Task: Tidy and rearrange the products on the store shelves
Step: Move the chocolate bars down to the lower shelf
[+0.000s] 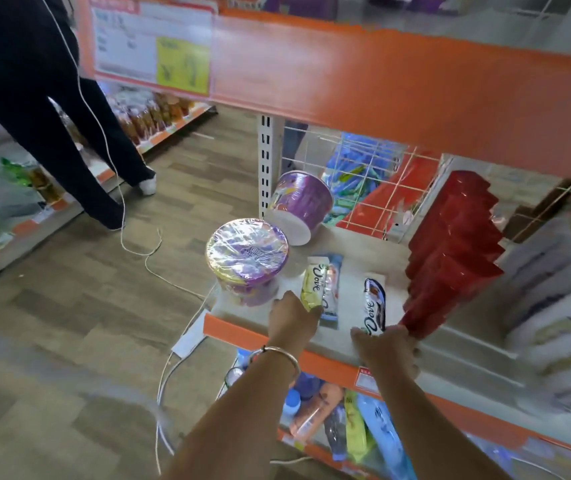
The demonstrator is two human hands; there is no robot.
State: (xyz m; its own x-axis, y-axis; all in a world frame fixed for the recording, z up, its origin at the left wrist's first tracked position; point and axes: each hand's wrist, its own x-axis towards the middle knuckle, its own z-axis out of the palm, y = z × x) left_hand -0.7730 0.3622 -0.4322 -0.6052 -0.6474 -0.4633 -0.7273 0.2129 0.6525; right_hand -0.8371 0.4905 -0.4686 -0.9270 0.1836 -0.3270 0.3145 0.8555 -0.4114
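Note:
On the middle shelf (346, 258) my left hand (291, 320) grips the near end of a yellow-green Dove bar (315, 284), which lies over a blue Dove bar (333, 299). My right hand (386, 344) holds the near end of a white and dark Dove bar (374, 306) at the shelf's front edge. A purple noodle bowl (246, 259) stands upright to the left. A second purple bowl (299, 202) lies tipped on its side behind it. A row of red packets (450, 251) stands to the right of my right hand.
An orange upper shelf edge (381, 81) with a price card overhangs. A wire basket (363, 181) of blue packets sits at the back. Bottles and packets fill the lower shelf (332, 420). A person in dark trousers (35, 116) stands left; a white cable (145, 251) trails across the floor.

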